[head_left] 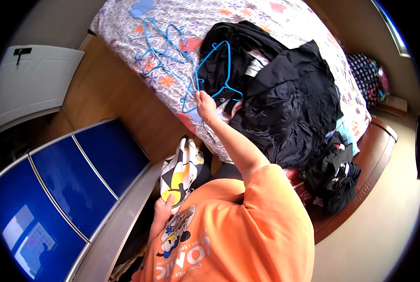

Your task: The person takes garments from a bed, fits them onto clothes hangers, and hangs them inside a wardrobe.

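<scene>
My right hand [206, 108] reaches over the bed edge, fingers closed on a blue clothes hanger [229, 58]; part of it lies across black clothing. Several more blue and white hangers [167, 47] lie tangled just beyond this hand, and whether it grips one of them too I cannot tell. Low by my body, my left hand [163, 209] is closed on a white, yellow and black patterned garment [177, 171], which hangs in folds beside my legs. A large heap of black clothes [292, 98] is spread on the bed to the right of my right hand.
The bed [118, 30] has a floral sheet and a brown wooden end board [377, 155]. More dark clothes [334, 181] are piled near that board. A glossy blue cabinet [73, 174] stands at left, with a white door [41, 84] beyond it.
</scene>
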`<move>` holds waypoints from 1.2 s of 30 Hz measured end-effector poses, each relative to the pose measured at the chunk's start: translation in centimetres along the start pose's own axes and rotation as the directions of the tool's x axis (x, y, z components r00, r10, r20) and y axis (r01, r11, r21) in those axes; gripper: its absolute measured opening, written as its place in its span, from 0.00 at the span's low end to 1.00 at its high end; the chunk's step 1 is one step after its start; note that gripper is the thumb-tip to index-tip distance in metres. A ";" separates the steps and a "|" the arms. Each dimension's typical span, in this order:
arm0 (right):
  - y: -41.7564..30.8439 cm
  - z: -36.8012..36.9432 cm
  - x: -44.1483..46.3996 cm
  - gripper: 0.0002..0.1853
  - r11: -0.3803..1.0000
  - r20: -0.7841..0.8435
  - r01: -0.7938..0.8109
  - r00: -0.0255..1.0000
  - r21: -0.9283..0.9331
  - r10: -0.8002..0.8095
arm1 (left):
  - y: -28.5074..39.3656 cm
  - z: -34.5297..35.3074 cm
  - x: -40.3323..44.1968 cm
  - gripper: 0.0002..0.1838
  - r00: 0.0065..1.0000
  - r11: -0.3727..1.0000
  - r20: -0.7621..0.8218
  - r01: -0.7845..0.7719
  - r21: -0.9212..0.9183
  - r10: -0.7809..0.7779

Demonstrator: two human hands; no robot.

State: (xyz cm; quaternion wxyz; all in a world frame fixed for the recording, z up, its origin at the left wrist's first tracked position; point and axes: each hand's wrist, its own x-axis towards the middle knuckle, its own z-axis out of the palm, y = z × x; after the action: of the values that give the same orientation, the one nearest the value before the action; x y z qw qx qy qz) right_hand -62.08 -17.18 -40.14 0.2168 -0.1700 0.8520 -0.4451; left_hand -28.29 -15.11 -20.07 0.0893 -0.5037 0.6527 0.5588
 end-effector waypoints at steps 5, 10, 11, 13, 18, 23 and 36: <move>-5.4 -6.9 -4.9 0.14 0.792 0.061 0.067 0.989 0.607 -0.131 | 0.6 1.4 -0.6 0.18 0.999 0.999 0.008 -0.037 0.023 0.036; -5.8 -13.0 -6.9 0.13 0.659 0.427 -0.181 0.874 0.730 -0.233 | -0.5 2.7 -1.4 0.18 0.999 0.999 -0.007 -0.040 -0.031 0.039; -5.8 -14.1 -7.0 0.15 0.685 0.361 -0.091 0.895 0.723 -0.262 | -0.3 2.8 -1.7 0.18 0.999 0.998 -0.012 -0.048 -0.028 0.047; -7.2 -16.9 -7.0 0.13 0.627 0.171 -0.037 0.973 0.778 -0.154 | 0.4 3.1 -2.4 0.17 0.997 0.950 -0.030 0.054 -0.307 -0.067; -7.0 -22.3 -9.1 0.17 0.770 -0.088 0.209 0.977 0.603 -0.196 | 5.8 3.4 -5.5 0.19 0.993 0.767 -0.114 -0.066 -0.638 -0.009; -9.4 -26.2 -15.5 0.07 0.571 0.255 0.010 0.888 0.821 -0.383 | 8.6 3.3 -9.5 0.22 0.992 0.535 -0.100 -0.129 -0.835 0.082; -13.6 -23.4 -28.5 0.22 0.759 0.582 0.354 0.491 0.547 -0.648 | 12.2 6.3 -18.3 0.28 0.965 0.194 -0.105 -0.154 -0.969 0.239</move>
State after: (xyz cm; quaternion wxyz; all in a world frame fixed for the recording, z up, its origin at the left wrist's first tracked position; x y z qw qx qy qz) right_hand -48.81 5.20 -10.71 0.4292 -0.5388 0.5003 -0.5245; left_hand -31.63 -1.34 -2.15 -0.2931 -0.3420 0.2172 0.8660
